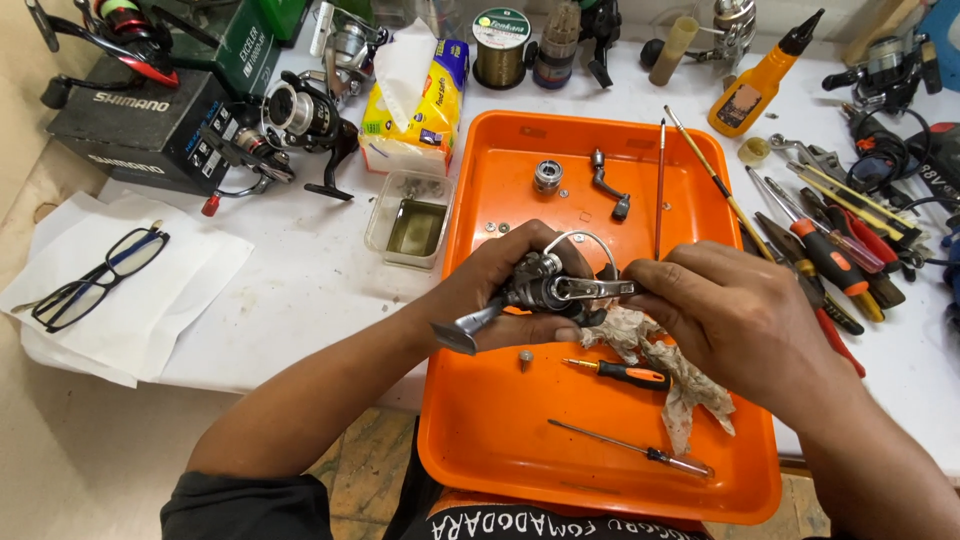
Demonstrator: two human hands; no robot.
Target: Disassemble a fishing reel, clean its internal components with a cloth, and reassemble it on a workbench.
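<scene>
Fishing reel [548,292], dark grey with a silver foot and a thin wire bail looping over its top, sits in both hands above the middle of the orange tray [500,420]. Its flat foot juts out toward the tray's left edge. The left hand [500,290] cups the reel body from behind and below, fingers curled shut around it. The right hand [725,315] comes in from the right side, its fingertips pinched on the silver part at the reel's right end. A dirty crumpled rag [680,375] hangs under the right hand and trails down over the tray floor.

On the tray near its front edge lie a small orange-handled screwdriver [620,373] and a thin, long screwdriver [630,449], with a small screw [524,356] just left of them. Toward the tray's far edge rest a round metal part [547,175] and a dark crank handle [608,185]; a thin brush [659,185] leans along the right wall.

On the white table, just off the tray's left edge, stands a clear plastic tub [410,220]. Beyond it are a tissue pack [420,100] and another reel [300,125]. Glasses [95,280] lie on paper near the table's left edge. Screwdrivers and pliers [830,250] crowd the right side, beside an orange oil bottle [760,80].
</scene>
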